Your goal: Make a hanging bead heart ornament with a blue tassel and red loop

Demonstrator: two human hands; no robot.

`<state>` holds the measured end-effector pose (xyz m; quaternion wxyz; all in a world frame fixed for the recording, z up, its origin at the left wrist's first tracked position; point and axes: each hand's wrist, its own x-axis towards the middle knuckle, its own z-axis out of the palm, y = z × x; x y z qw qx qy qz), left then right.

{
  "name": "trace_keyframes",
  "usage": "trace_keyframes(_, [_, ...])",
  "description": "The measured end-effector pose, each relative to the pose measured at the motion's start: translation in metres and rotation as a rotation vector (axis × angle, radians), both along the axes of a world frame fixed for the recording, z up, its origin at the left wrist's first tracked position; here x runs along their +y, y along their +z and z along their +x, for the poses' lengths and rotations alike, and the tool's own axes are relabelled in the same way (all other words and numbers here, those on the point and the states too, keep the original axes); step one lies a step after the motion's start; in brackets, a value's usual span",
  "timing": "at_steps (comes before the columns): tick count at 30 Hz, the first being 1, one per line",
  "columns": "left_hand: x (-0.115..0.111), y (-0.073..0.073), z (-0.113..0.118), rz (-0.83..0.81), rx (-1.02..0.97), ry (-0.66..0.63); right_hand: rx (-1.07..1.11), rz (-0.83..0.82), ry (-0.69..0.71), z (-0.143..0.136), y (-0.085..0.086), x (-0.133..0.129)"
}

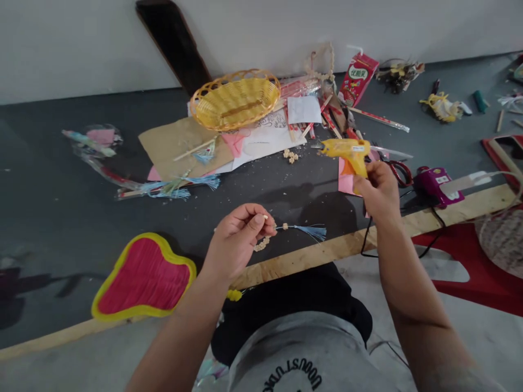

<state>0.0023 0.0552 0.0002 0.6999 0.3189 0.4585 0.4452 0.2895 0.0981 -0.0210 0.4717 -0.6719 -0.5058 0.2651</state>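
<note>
Right hand [381, 190] clamped on glue gun [345, 147], likely light, rigid; grip handle [360, 177]. Left hand [237, 239] pinches bead [265, 217] near bench [335, 249] front edge.

The glue gun [347, 149] is yellow, the tassel [312, 232] blue, the basket [249, 99] golden, the panel [147, 276] crimson with yellow edging.

Plastic glue gun [346, 148], silky tassel [312, 232]
</note>
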Motion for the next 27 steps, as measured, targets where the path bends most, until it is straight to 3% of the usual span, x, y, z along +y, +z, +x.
trace_keyframes(2, [0.0,0.0,0.001,-0.013,-0.032,0.005,0.253,0.012,0.082,-0.003,0.002,-0.008])
trace_keyframes(5, [0.0,0.0,0.002,-0.02,-0.065,0.005,0.416,-0.1,0.205,-0.009,0.003,-0.021])
trace_keyframes(9, [-0.001,0.0,0.003,0.002,-0.068,0.012,0.414,-0.093,0.277,-0.021,0.0,-0.043])
trace_keyframes(16, [-0.001,-0.005,0.007,0.038,-0.047,0.092,0.464,-0.11,0.561,-0.047,0.008,-0.076])
trace_keyframes(27, [0.002,0.001,0.006,-0.011,0.018,0.144,0.492,-0.068,0.775,-0.053,-0.007,-0.092])
